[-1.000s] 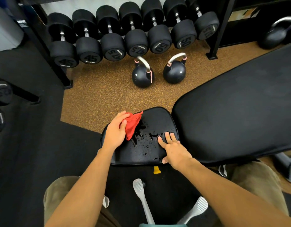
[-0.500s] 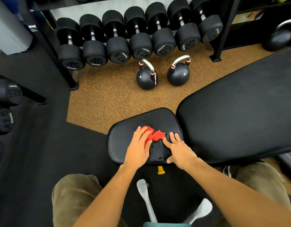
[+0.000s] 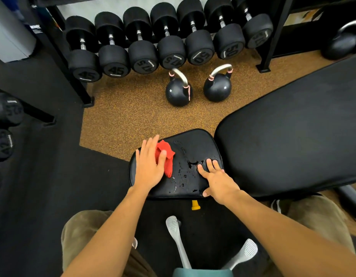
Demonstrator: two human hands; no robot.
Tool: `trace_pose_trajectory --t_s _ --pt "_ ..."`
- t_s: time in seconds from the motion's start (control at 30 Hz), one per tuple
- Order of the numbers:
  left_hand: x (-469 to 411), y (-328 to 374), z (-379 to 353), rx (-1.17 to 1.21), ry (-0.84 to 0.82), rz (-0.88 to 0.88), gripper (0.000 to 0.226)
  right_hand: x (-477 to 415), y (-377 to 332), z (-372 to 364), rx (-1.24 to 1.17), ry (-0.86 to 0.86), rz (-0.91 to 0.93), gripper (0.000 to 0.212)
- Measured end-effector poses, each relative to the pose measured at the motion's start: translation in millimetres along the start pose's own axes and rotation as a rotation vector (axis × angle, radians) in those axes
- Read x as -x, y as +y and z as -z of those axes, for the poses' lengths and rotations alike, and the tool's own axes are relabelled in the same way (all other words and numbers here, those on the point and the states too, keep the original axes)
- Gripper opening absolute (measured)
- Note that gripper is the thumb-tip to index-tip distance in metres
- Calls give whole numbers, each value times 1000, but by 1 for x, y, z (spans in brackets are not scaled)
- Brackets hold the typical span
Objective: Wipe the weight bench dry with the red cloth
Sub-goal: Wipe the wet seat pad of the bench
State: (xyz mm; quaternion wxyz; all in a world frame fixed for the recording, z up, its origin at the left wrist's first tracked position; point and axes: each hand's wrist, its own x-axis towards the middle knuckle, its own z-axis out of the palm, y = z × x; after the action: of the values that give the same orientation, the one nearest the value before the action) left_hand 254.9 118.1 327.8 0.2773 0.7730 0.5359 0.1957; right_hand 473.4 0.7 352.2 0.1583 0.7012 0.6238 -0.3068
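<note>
As water droplets [image 3: 193, 163] bead on the middle of the weight bench seat pad [image 3: 195, 142], a person's left hand [image 3: 149, 166] lies flat near the pad's left edge, fingers straight, pressing the bunched red cloth [image 3: 167, 159] down. The right hand [image 3: 218, 181] rests palm down at the pad's right edge, fingers spread, holding nothing.

Left hand [image 3: 148, 166], right hand [image 3: 219, 182] and forearms [image 3: 105, 236] bare; olive-khaki trousers [image 3: 83, 226]; dark shoe [image 3: 274, 205], white stripes, lower right of frame.
</note>
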Motion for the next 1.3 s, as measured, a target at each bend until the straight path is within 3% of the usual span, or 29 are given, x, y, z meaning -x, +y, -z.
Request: trace_pose_trajectory --t_s 0.1,0.2,0.47,0.53,0.77,1.0,1.3 --pt "-1 -11 -13 -252 -117 -212 66 1 0 0 4 5 4 102" --pt "5 -6 -32 -339 -116 -194 76 2 0 0 8 5 3 102" --pt "47 7 -48 -286 -104 -367 53 5 -2 4 32 5 3 100" --pt "55 2 -42 -275 -71 -345 51 6 -1 4 30 5 3 100" --pt "20 -13 -33 -180 130 11 47 -2 -1 -1 -3 -7 -14 101" --pt "-30 21 -52 -261 45 -138 50 -3 -1 -3 -13 1 -22 103" --pt "9 47 -75 -246 -127 -347 54 5 -3 1 -15 23 -17 101"
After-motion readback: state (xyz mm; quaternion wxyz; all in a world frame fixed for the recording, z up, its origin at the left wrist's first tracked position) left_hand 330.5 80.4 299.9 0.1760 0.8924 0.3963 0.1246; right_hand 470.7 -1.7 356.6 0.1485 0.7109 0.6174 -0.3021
